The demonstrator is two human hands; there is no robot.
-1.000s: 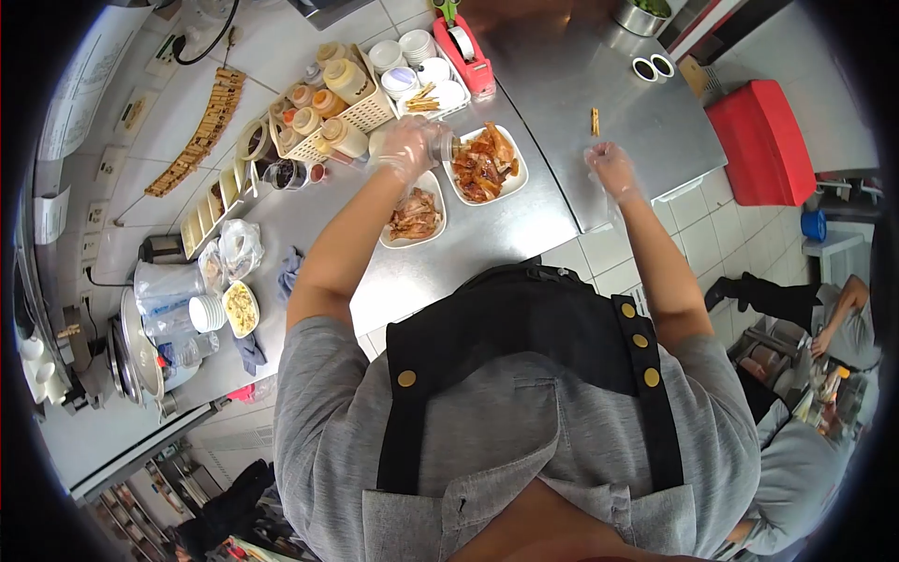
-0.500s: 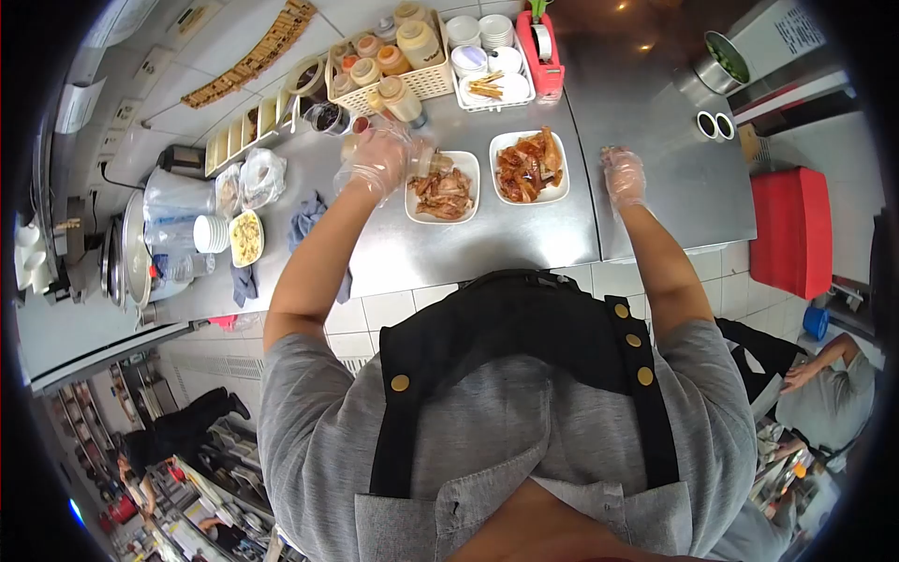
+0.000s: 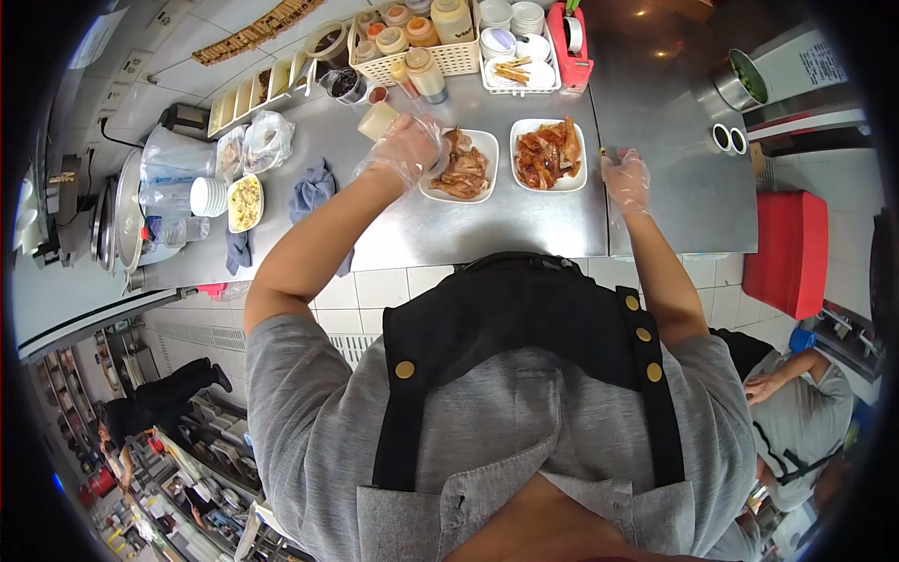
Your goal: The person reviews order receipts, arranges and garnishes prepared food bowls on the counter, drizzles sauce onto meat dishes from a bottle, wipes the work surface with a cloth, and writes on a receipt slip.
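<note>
Now my gloved left hand is wrapped around a pale translucent plastic bottle, at the left side of the left rounded-square white dish of brown meat; a second ago it pointed at the right rounded-square white dish. My gloved right hand, earlier just near of a small tan stick, is over the grey steel worktop, right of both dishes; I cannot tell whether its fingers pinch anything.
</note>
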